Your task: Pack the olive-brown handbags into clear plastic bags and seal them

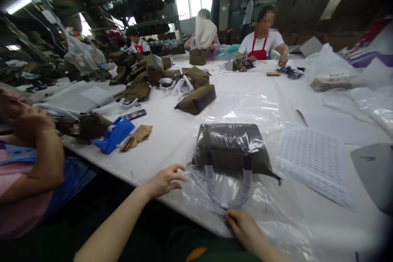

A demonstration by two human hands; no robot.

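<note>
A brown handbag [231, 147] with wrapped handles lies inside a clear plastic bag [270, 208] on the white table [172, 139] in front of me. My left hand [164, 180] hovers at the plastic's left edge with its fingers apart and slightly curled, holding nothing I can see. At the near table edge, my right hand [245, 227] pinches the open end of the plastic bag, just below the handbag's handles.
More brown bags [196, 99] lie further up the table, with a blue tool [115, 134], brown tags [136, 137] and a white sheet of labels [313, 159]. A person's arm [37, 151] is at my left. Other people work at the far end.
</note>
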